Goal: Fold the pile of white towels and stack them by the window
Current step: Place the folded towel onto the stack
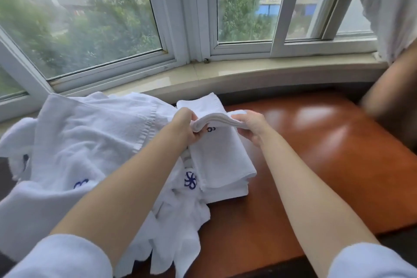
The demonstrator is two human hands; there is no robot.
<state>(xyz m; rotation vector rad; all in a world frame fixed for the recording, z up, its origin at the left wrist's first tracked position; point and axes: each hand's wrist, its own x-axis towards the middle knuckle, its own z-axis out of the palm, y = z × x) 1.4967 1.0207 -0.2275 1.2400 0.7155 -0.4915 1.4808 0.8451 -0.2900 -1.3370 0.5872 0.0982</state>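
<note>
Both hands hold one folded towel (pixel 220 119) up above the stack (pixel 222 160), which lies on the red-brown worktop (pixel 327 153) just below the sill (pixel 248 72) of the window (pixel 243 7). The left hand (pixel 184 130) grips the towel's left end, fingers curled under it and thumb on top; the fingertips are hidden by the cloth. The right hand (pixel 249 127) pinches the right end, thumb above and fingers below, so only the knuckles show. The towel sags a little between the two hands, and its layered edge faces the camera. A small blue mark peeps out beneath it, partly covered.

The stack's far end runs under the held towel and its left edge is overlapped by the pile (pixel 90 142) of loose white towels, so the number of folded ones cannot be counted. The pile spreads left and toward the camera, touching the stack, and is cut off by the left arm and the frame's edge. A blue flower logo (pixel 190 180) shows on cloth by the stack's near left corner. At the far right a blurred brown shape and a white curtain (pixel 388 2) are cut off by the frame.
</note>
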